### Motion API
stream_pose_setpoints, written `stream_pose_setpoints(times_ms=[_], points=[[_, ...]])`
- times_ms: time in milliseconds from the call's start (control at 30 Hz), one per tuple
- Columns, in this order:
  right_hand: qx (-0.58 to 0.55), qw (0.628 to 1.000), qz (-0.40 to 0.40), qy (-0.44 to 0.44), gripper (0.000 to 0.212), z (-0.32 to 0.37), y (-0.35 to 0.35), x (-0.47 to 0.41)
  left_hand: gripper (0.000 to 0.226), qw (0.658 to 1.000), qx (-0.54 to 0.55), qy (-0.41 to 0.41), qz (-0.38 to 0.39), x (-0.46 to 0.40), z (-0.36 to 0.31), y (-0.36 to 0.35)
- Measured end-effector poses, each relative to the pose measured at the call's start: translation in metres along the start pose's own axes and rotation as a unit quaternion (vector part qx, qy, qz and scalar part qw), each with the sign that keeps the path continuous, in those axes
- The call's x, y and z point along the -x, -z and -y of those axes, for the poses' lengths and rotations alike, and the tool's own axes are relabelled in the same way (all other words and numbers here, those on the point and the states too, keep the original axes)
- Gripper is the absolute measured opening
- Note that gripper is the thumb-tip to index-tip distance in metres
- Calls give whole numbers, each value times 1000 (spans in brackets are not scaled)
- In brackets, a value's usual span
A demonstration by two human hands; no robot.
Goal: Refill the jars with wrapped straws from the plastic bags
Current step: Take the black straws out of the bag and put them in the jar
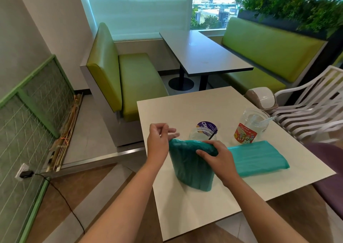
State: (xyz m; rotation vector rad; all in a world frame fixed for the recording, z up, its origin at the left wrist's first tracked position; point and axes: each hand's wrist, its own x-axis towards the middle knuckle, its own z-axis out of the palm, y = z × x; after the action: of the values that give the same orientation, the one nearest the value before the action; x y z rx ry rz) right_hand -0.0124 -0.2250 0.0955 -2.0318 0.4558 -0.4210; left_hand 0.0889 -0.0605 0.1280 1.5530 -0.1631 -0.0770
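Observation:
A dark green plastic bag of wrapped straws (191,166) stands upright on the white table (185,205). My right hand (215,154) presses on its top right corner and grips it. At the bag's top left edge, my left hand (159,139) has its fingers curled and pinched; whether it holds plastic is unclear. A second, lighter teal bag (258,157) lies flat to the right. Behind the upright bag is a clear jar (199,134) with one dark straw, its purple lid (207,126) beside it. A second clear jar (249,127) with a red label stands farther right.
A small bin with a white swing lid (262,96) sits past the table's far right corner. White slatted chairs (311,113) stand to the right and a purple seat (330,159) at the near right. A green booth bench (133,83) is behind the table.

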Motion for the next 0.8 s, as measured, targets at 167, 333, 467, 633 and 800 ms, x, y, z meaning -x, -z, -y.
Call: stream_pose_setpoints(times_ms=[167, 333, 467, 633, 800], points=[[57, 998, 34, -18, 56, 1, -5, -4, 12, 999, 43, 23, 1, -3, -3, 2], [100, 994, -20, -22, 44, 0, 1, -6, 12, 993, 92, 25, -65, -11, -10, 10], [124, 990, -48, -39, 41, 0, 6, -7, 10, 991, 78, -4, -113, -24, -13, 19], [121, 988, -67, -64, 38, 6, 7, -8, 13, 995, -52, -46, -78, -18, -1, 16], [96, 989, -85, -76, 33, 29, 0, -12, 10, 984, -169, -55, 8, 13, 34, -6]])
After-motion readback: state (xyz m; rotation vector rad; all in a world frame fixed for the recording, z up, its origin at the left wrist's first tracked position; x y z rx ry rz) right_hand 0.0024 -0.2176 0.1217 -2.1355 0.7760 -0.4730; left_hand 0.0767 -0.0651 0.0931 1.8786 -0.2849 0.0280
